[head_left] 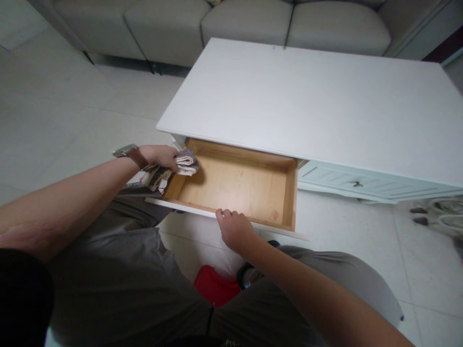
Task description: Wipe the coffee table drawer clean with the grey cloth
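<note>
Two bare hands work at one open wooden drawer [235,185], which sits just below the middle of the view, pulled out toward 6 o'clock from a white table [311,101]. The left hand [162,156], at 9 o'clock and wearing one watch [132,154] on its brown strap, is closed around one bundle of folded cloth [186,163], cream and greyish purple, at the drawer's 9 o'clock end; how many pieces make up the bundle cannot be told. The right hand [235,230], at 6 o'clock, has four fingers, pressed together, hooked over the top edge of the drawer front [202,211]; its thumb is hidden. At 3 o'clock the table has one shut drawer [343,180] with one small knob [358,184]. One sofa [246,24] spans 12 o'clock, four seat sections showing. Between two grey-trousered legs [126,270], near 6 o'clock, one red object [217,285] lies on the tiled floor [119,101].
</note>
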